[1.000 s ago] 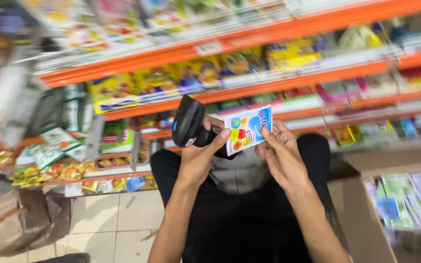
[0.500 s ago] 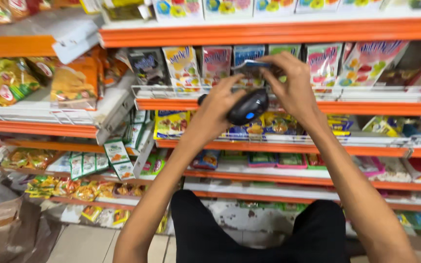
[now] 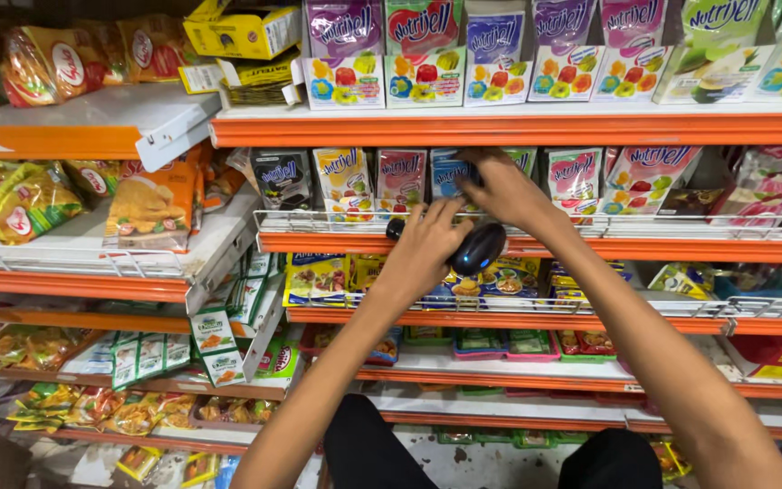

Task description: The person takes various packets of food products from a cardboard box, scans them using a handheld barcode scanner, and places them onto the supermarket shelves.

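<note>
Blue sachet stands in the row of fruit-printed sachets on the second orange shelf, behind that shelf's wire rail, between a pink sachet to its left and another pink sachet further right. The right hand reaches up to it; its fingers are curled on the sachet's upper edge, closed on the packet. The left hand is just below and beside the right hand, at the shelf's front lip. Its fingers are wrapped about a black handheld scanner, the rounded head of which points down and right, in front of the shelf edge. Both forearms rise from the lower frame. Above, the top shelf carries taller boxes of like print. To the left, a white-and-orange shelf unit holds yellow and orange snack bags. Lower shelves hold small green packets.
</note>
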